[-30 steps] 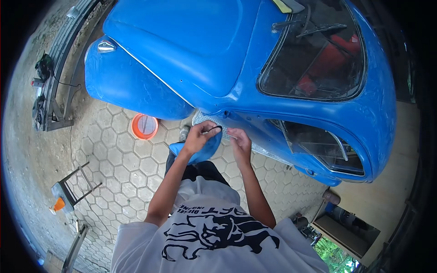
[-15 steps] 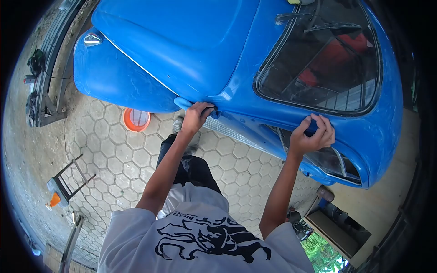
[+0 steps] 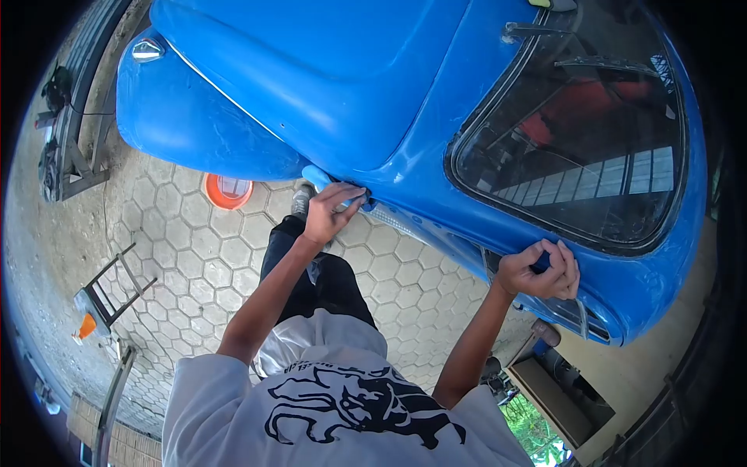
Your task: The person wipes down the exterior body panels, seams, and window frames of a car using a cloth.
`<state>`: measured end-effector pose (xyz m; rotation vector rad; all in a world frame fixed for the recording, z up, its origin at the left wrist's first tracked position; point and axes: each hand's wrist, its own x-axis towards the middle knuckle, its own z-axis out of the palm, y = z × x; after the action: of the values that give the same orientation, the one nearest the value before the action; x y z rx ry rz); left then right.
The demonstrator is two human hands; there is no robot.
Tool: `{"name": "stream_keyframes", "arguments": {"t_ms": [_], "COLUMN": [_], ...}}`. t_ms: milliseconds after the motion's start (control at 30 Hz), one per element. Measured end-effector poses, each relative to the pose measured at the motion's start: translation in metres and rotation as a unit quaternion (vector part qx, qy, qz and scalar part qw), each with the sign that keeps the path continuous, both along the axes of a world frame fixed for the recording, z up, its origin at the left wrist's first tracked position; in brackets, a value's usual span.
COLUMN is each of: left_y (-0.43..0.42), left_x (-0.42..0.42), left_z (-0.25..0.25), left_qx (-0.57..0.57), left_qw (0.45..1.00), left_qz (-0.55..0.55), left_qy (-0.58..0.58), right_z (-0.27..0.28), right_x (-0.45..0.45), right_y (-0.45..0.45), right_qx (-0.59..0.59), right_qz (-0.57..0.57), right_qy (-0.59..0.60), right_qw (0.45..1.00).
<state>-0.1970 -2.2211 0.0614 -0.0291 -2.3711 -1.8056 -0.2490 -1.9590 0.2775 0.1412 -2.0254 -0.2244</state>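
A blue car point(image 3: 311, 62) fills the upper part of the head view, with its front fender point(image 3: 194, 117) at left and windshield point(image 3: 576, 148) at right. My left hand point(image 3: 333, 212) is closed in a pinch at the body edge behind the fender, beside a light-blue rounded piece point(image 3: 315, 176). What lies between its fingertips is too small to make out. My right hand point(image 3: 538, 270) rests against the body below the windshield corner, near the side window. Its fingers are curled towards the thumb, and anything in them is hidden.
An orange bucket point(image 3: 228, 191) stands on the hexagonal paving point(image 3: 183, 257) near the fender. Further left are a small metal-legged stool point(image 3: 109, 292) and a wooden frame point(image 3: 82, 175). A brown open box point(image 3: 552, 397) is at lower right. Wiper arms lie over the windshield.
The view has shifted, so the windshield sits lower and further right. My right hand appears slightly lower in view, still by the pillar. My left hand stays at the same body edge.
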Motion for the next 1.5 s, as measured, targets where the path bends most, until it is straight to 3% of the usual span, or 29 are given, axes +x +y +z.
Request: {"name": "stream_keyframes", "arguments": {"t_ms": [133,233,333,433,533,633,867,1167,1500], "left_y": [0.007,0.017,0.022,0.022,0.017,0.019,0.009,-0.001,-0.008], "left_x": [0.005,0.011,0.018,0.019,0.016,0.008,0.003,0.009,-0.001], "left_z": [-0.002,-0.021,-0.036,-0.034,-0.023,-0.013,-0.003,-0.04,-0.019], "left_qx": [0.081,0.236,0.284,0.23,0.102,0.03,-0.039,-0.102,-0.159], "left_qw": [0.984,0.944,0.934,0.952,0.985,0.996,0.998,0.993,0.978], "left_qz": [0.013,0.082,0.106,0.112,0.065,0.079,0.043,-0.023,-0.075], "left_qy": [-0.161,-0.214,-0.192,-0.17,-0.119,-0.03,0.016,0.048,0.108], "right_z": [0.0,0.001,0.0,0.0,-0.001,-0.001,-0.002,-0.003,-0.006], "right_x": [0.0,0.001,0.001,0.0,0.0,0.0,0.0,-0.001,0.001], "right_y": [0.0,0.001,0.001,0.001,0.001,0.002,0.0,0.002,0.004], "right_qx": [0.002,-0.001,-0.005,-0.004,-0.009,-0.01,-0.016,-0.01,-0.026], "right_qz": [0.002,-0.005,0.002,0.006,0.003,0.005,0.007,0.025,0.054], "right_qy": [0.004,-0.002,-0.002,0.001,0.003,0.003,0.007,0.018,0.006], "right_qw": [1.0,1.0,1.0,1.0,1.0,1.0,1.0,0.999,0.998]}}
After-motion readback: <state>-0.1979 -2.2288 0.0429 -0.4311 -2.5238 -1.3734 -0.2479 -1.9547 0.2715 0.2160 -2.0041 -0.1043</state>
